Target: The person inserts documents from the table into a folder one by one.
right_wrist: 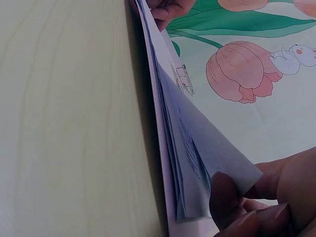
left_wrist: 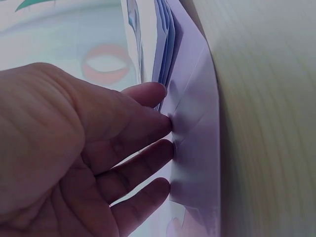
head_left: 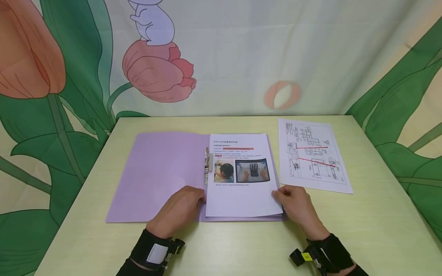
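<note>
A purple folder (head_left: 165, 165) lies spread on the table, a stack of printed sheets on its right half. The top sheet (head_left: 241, 199) carries text and two photos. At the stack's lower right corner, my right hand (head_left: 297, 201) pinches this sheet between thumb and fingers; the right wrist view shows its corner (right_wrist: 232, 163) lifted off the pages below. My left hand (head_left: 181, 209) rests by the stack's lower left edge. In the left wrist view its loosely bent fingers (left_wrist: 140, 160) touch the folder near the spine. A metal clip (head_left: 207, 165) sits along the spine.
A loose sheet with technical drawings and red lines (head_left: 314, 153) lies on the table right of the folder. The pale wooden table (head_left: 235, 249) extends toward me. Behind it hangs a curtain (head_left: 235, 57) printed with flowers and a rabbit.
</note>
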The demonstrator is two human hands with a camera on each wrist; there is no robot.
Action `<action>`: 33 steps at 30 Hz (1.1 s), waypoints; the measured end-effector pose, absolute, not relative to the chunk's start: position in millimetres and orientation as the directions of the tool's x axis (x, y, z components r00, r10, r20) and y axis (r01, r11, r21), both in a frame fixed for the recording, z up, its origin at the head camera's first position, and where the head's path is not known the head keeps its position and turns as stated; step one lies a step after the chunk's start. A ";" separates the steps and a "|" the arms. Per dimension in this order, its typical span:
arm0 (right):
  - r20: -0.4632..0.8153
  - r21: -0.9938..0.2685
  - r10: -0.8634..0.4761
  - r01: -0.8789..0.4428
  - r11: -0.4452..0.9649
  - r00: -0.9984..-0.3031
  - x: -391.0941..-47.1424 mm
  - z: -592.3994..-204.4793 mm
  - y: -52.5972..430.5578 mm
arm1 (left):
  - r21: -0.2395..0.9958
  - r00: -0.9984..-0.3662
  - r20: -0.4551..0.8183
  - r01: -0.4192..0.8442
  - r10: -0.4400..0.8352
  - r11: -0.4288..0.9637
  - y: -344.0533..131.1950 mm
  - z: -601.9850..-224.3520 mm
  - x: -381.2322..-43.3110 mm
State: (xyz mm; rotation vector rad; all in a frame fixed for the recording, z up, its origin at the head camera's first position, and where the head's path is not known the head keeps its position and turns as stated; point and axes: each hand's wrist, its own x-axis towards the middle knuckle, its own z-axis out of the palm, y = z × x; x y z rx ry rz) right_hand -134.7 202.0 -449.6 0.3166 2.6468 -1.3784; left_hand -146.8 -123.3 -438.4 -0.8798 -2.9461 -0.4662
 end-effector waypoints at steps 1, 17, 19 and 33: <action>-0.221 -0.792 0.120 0.250 0.557 -0.968 -134.7 -449.7 201.9 | 0.277 -0.838 0.115 0.543 0.534 0.793 -123.4 -438.3 -146.9; -0.204 -0.779 0.116 0.233 0.582 -0.972 -137.4 -451.2 203.2 | 0.274 -0.837 0.114 0.544 0.534 0.793 -124.0 -436.8 -148.6; -0.207 -0.777 0.118 0.237 0.583 -0.971 -137.6 -450.5 203.3 | 0.274 -0.840 0.113 0.539 0.530 0.796 -123.7 -436.5 -148.6; -0.134 -0.692 0.170 0.215 0.689 -0.976 -141.6 -441.5 225.3 | 0.294 -0.841 0.169 0.541 0.515 0.788 -111.8 -437.6 -148.2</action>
